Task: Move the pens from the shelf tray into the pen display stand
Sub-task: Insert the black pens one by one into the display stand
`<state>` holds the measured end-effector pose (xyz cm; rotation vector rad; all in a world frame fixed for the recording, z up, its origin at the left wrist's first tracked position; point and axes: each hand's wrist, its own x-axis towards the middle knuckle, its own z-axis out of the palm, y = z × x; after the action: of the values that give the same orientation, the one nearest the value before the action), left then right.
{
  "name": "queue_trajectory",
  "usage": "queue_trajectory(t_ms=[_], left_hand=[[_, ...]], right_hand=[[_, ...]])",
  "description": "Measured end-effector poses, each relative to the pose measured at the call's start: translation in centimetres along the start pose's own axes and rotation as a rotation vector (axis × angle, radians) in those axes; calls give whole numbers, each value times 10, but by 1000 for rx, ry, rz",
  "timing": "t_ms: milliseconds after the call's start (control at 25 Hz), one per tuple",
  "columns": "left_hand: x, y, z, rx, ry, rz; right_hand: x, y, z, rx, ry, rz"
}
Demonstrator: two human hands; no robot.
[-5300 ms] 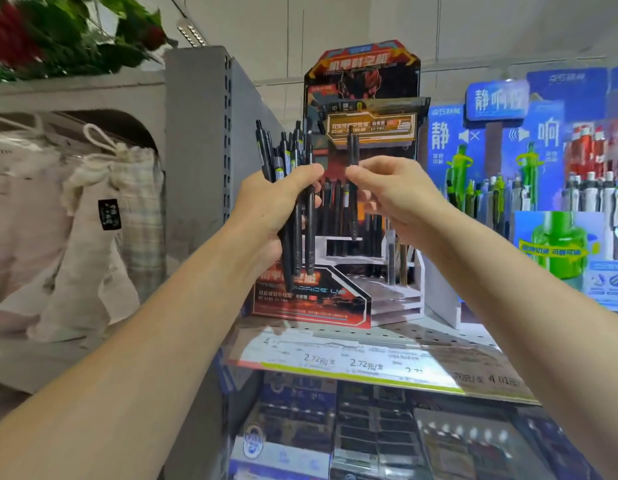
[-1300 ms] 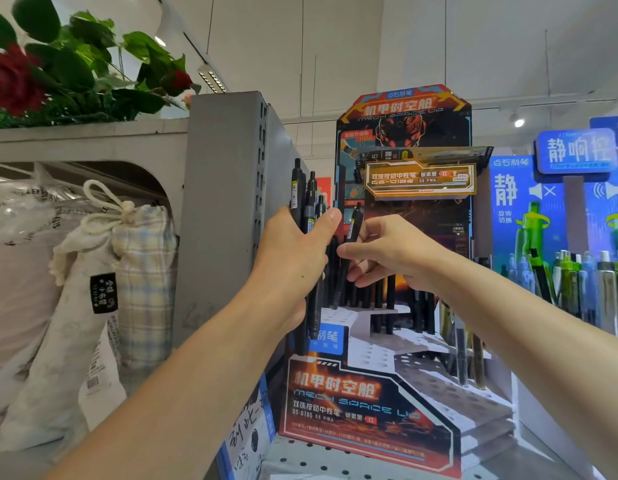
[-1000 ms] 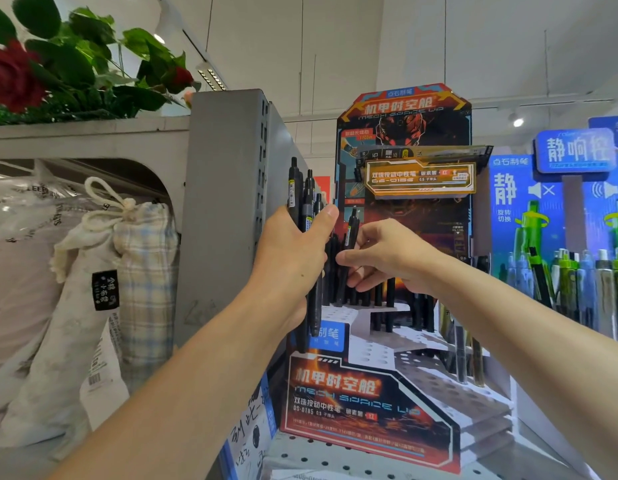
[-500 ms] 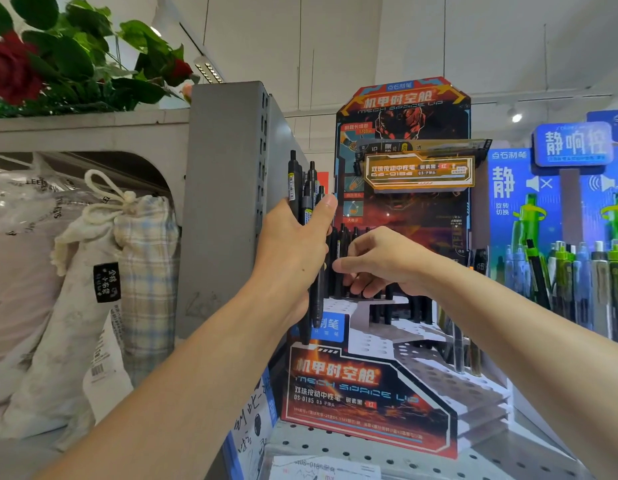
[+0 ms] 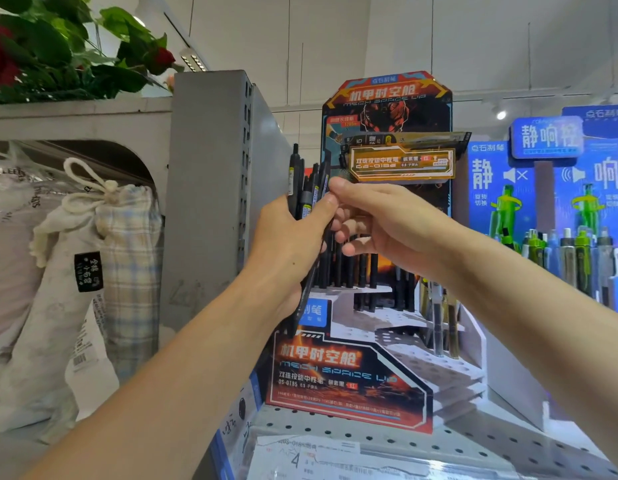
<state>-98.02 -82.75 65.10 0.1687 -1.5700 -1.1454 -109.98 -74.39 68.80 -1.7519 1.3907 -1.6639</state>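
Left hand [image 5: 287, 247] fist-wrapped around a bundle of black pens [image 5: 306, 192], held upright just left of the pen display stand [image 5: 349, 386]; pen tops stick out above the thumb, tips show below the palm. Right hand [image 5: 387, 226] meets the bundle from the stand's side: index finger and thumb pinch the top of one pen in the bundle, remaining fingers loosely curled beneath. Both hands hover in front of the stand's upper tiers, touching each other at the bundle.

More black pens [image 5: 356, 275] stand upright in the stand's top perforated steps, directly behind the hands. Lower white steps show open holes.

Writing on stand: front panel reads "机甲时空舱", "MECH SPACE UP", "DS-0185"; header card repeats the title. Gold tag [image 5: 401, 164] on the backboard, above the right hand, also reads "DS-0185".

Right of the stand: blue display [image 5: 543, 174] with "静", "响", and green-and-grey pens. Left of the stand: grey shelf upright [image 5: 207, 188], then a drawstring cloth bag [image 5: 103, 244] with a black label.
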Motion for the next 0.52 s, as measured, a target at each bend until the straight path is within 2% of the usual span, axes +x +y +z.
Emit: queue_trajectory(t_ms=[240, 360, 520], left_hand=[[-7, 1, 5, 8, -26, 46], [-8, 2, 8, -16, 6, 87], [-6, 5, 6, -81, 46, 42]], right_hand=[[-5, -4, 3, 114, 172, 54], [-7, -2, 4, 213, 152, 80], [-14, -1, 8, 217, 45, 121]])
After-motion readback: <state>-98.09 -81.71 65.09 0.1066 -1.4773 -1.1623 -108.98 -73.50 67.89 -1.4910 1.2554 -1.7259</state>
